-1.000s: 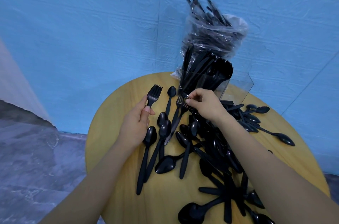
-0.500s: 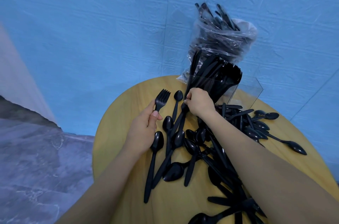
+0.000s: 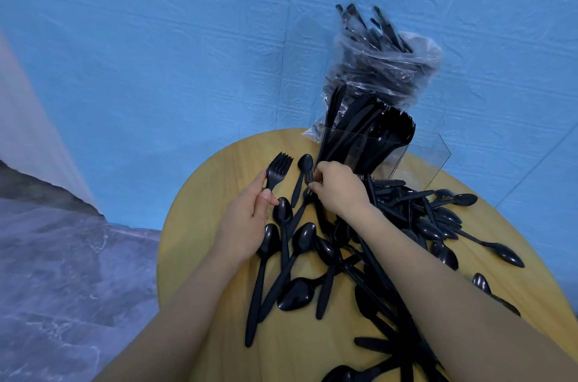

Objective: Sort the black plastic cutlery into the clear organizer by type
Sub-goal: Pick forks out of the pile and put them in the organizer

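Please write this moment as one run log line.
left hand: holds fork | right hand: pinches a fork from pile | organizer: partly filled

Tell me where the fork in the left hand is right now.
In the head view, the fork stands left of centre, gripped by the left hand, tines up, just left of a lone spoon and the clear organizer.

Both bare forearms reach forward. The left hand (image 3: pixel 247 222) curls around a black plastic fork (image 3: pixel 276 170), thumb on top; the right hand (image 3: pixel 337 191) pinches another black fork's tines (image 3: pixel 309 179) with bent fingertips.
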The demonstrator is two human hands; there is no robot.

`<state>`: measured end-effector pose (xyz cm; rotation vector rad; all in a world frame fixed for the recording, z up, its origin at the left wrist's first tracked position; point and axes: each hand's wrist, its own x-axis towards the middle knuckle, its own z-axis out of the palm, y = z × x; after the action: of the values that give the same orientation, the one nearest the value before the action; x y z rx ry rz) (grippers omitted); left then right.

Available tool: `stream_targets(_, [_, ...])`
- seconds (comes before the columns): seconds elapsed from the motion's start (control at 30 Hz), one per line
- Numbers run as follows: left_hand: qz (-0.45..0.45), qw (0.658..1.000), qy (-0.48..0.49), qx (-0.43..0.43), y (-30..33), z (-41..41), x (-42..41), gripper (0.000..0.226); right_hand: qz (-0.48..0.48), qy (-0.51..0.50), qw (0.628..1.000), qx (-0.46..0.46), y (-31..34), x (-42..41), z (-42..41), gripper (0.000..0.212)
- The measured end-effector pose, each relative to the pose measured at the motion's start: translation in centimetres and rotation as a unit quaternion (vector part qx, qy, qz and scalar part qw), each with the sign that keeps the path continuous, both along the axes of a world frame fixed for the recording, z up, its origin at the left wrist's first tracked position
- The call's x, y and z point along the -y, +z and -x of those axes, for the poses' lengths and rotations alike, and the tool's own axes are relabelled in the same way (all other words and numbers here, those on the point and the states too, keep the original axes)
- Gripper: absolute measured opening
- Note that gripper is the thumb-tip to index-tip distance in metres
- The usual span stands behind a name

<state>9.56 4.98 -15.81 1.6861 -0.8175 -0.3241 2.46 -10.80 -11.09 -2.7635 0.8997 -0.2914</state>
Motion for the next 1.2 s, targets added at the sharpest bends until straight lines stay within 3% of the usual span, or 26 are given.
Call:
stream_targets(0.13, [0.006,1.000,-0.003,0.004,0.1,0.1,0.0,0.042,0.007,-0.006,0.998,-0.062,0.2,-0.6,-0.6,0.021])
stream_targets(0.33, [0.009,1.000,-0.004,0.012,0.4,0.1,-0.1,0.038,-0.153,-0.055,0.987,0.003,0.9,-0.8,-1.2,0.023])
stream_targets(0.77, [0.009,1.000,-0.001,0.017,0.0,0.0,-0.1,0.040,-0.228,-0.063,0.972,-0.005,1.4,-1.5,-1.5,0.023])
stream_targets(0.9, [0.013,1.000,0.000,0.013,0.0,0.0,0.0,0.040,-0.272,-0.066,0.959,0.050,1.4,-0.6,-1.0,0.011])
stream_targets(1.03, [0.008,1.000,0.005,0.003,-0.1,-0.1,0.0,0.043,-0.308,-0.054,0.932,0.183,1.9,0.2,0.1,0.001])
stream_targets(1.2, [0.017,1.000,0.006,-0.004,0.0,-0.1,0.1,0.043,-0.332,-0.050,0.878,0.341,3.0,1.1,1.9,0.020])
